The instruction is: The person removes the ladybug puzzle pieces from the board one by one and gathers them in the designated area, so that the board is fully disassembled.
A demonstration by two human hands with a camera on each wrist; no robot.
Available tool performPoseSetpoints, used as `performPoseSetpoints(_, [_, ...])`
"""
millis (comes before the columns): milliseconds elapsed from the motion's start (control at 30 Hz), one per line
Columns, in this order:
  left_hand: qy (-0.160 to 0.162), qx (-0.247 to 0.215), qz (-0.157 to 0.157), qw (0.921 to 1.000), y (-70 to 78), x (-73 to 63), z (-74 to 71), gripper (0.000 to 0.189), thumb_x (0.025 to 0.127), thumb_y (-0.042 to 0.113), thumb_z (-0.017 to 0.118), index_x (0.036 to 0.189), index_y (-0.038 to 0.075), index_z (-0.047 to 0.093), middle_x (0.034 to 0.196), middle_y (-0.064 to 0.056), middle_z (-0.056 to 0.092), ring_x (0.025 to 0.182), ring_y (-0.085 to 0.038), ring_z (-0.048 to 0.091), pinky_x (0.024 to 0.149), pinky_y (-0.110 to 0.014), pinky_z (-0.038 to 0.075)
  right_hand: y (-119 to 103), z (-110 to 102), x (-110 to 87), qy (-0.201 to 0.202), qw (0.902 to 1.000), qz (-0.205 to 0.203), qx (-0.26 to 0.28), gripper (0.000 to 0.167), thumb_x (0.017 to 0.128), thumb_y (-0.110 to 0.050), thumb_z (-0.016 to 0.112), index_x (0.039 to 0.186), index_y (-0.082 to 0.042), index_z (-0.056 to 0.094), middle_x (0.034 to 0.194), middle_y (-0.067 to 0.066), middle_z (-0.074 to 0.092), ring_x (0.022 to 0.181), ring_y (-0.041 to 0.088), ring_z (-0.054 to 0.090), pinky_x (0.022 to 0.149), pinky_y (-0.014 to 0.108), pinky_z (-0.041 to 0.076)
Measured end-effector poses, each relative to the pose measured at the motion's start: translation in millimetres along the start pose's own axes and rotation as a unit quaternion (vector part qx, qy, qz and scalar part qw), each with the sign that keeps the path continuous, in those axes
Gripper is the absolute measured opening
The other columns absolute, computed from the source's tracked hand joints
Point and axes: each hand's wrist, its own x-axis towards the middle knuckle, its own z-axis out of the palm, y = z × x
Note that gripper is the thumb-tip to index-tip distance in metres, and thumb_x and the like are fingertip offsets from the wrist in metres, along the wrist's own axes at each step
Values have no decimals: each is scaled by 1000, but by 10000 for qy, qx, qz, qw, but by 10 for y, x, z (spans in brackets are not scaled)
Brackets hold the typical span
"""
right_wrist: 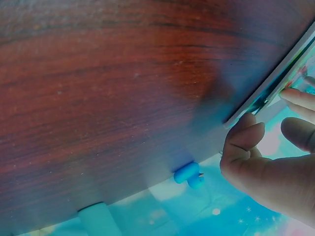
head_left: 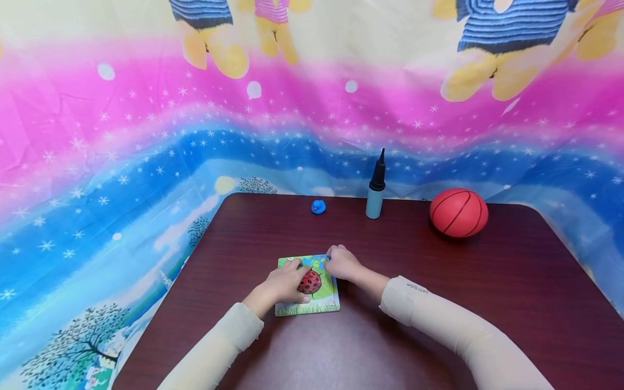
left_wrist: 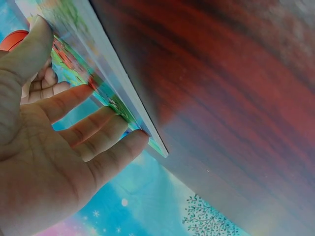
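A flat square ladybug puzzle (head_left: pixel 317 306), green with a red spotted ladybug, lies on the table. My left hand (head_left: pixel 287 284) spreads over its left half. In the left wrist view its nearly straight fingers (left_wrist: pixel 106 160) touch the picture side, with the thumb out towards the near part. My right hand (head_left: pixel 343 264) holds the far right corner with curled fingers. The right wrist view has those fingers (right_wrist: pixel 241 137) right at the edge, the thumb apart from them. A narrow dark gap shows between the puzzle's layers beside them; what lies inside the curl is hidden.
Along the back of the brown table (head_left: pixel 234 238) stand a small blue rubber duck (head_left: pixel 318 207), a light blue hand pump (head_left: pixel 375 203) with a black nozzle, and a red ball (head_left: pixel 459 213) with black lines. A printed curtain (head_left: pixel 146 146) hangs close behind the table.
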Motion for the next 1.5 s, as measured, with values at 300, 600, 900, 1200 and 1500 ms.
performPoseSetpoints(300, [-12,88,-78,9999,18,10,-8,78,75,48,76,139,16,46,137,-9,41,119,-24,44,83,-42,48,-16,-14,-9,32,9999,-76,84,30,86,-16,60,112,0,59,110,12,54,95,23,54,84,39,46])
performPoseSetpoints(600, [-24,90,-88,9999,20,13,-11,76,75,49,75,139,16,47,139,-10,40,122,-25,42,84,-42,48,-31,-66,4,-34,9997,6,254,23,87,-17,60,104,-3,59,100,7,61,81,18,55,74,33,47])
performPoseSetpoints(900, [-38,87,-95,9999,23,7,-13,77,75,49,75,139,16,47,139,-9,41,120,-24,43,84,-42,48,-52,-58,7,-30,9992,2,401,37,84,-17,64,116,1,60,111,12,64,89,20,58,78,35,49])
performPoseSetpoints(1200, [-52,47,-89,9999,42,2,-2,76,76,48,74,139,16,47,139,-10,40,120,-24,43,82,-41,48,54,63,109,268,9989,-6,387,24,78,-12,71,98,-5,59,95,6,64,79,18,56,69,31,48])
performPoseSetpoints(1500, [19,168,-46,9998,26,18,11,77,75,49,75,139,15,47,140,-10,40,121,-25,42,82,-42,49,47,89,129,446,9985,-128,299,24,76,-12,72,93,-7,56,86,5,61,73,18,53,65,30,46])
